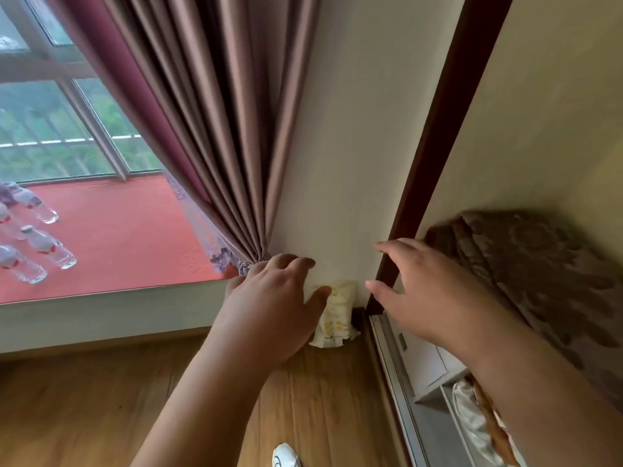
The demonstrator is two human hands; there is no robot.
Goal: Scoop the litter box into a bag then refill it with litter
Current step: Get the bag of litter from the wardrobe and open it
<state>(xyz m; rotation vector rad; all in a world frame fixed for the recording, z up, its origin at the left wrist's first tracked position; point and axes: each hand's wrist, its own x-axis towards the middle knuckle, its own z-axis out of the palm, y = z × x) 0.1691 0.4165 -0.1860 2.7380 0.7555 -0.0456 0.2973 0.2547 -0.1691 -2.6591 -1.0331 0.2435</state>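
A pale yellow and white bag stands on the wooden floor in the corner, against the cream wall. My left hand is stretched out just left of the bag with relaxed, spread fingers; its thumb overlaps the bag's upper left edge. My right hand is held out to the right of the bag with straight fingers, holding nothing, in front of a dark door frame. No litter box or scoop is in view.
A mauve curtain hangs at the left of the corner. A red window ledge carries several clear water bottles. A dark brown door frame and a sliding track stand on the right, with brown patterned fabric beyond.
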